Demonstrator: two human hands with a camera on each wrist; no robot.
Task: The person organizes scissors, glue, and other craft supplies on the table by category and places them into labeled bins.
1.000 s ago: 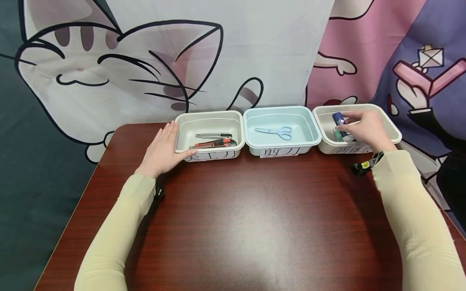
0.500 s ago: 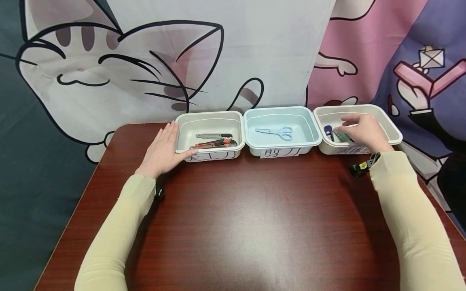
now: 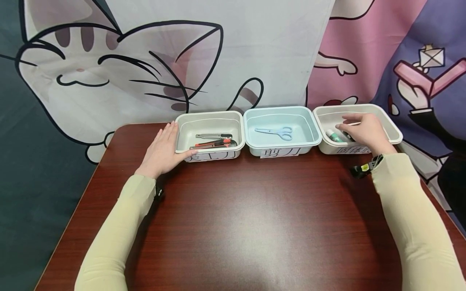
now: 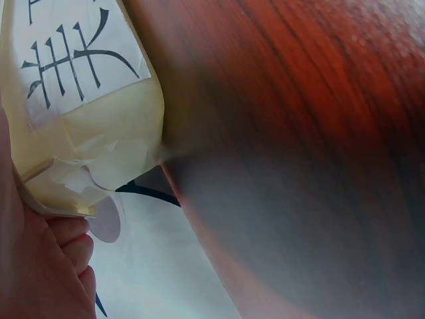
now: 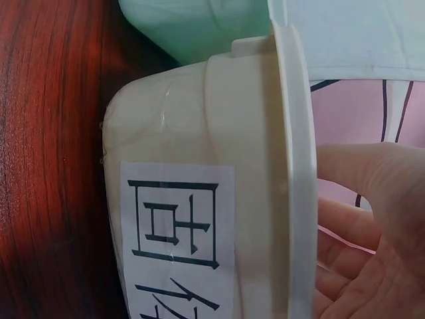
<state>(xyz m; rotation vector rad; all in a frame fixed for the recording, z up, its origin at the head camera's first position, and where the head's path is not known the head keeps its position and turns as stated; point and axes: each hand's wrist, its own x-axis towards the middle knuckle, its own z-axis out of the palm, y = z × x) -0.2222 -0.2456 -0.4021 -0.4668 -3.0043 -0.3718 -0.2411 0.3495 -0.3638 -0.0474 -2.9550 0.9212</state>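
My left hand [image 3: 160, 149] rests against the left end of the left cream bin [image 3: 181, 121], fingers straight and thumb along its front rim. Several box cutters [image 3: 214, 142] lie in that bin. My right hand [image 3: 365, 129] reaches over the front rim into the right cream bin [image 3: 389, 123], thumb and forefinger apart with nothing visible between their tips. Beside the thumb lies a green glue stick with a white end [image 3: 334, 136]; a darker piece shows below the palm. In the right wrist view, the rim [image 5: 302, 166] hides the fingertips.
Between the cream bins stands a light blue bin [image 3: 251, 139] with blue scissors [image 3: 280, 132] inside. Paper labels with handwritten characters mark the bin fronts. The bins line the back of a brown wooden table [image 3: 255, 210], before a printed cloth [image 3: 273, 48].
My right hand lets go of a blue glue stick in the right bin and shifts the sticks about. The blue one is now out of sight and the green one shows. The left hand stays still.
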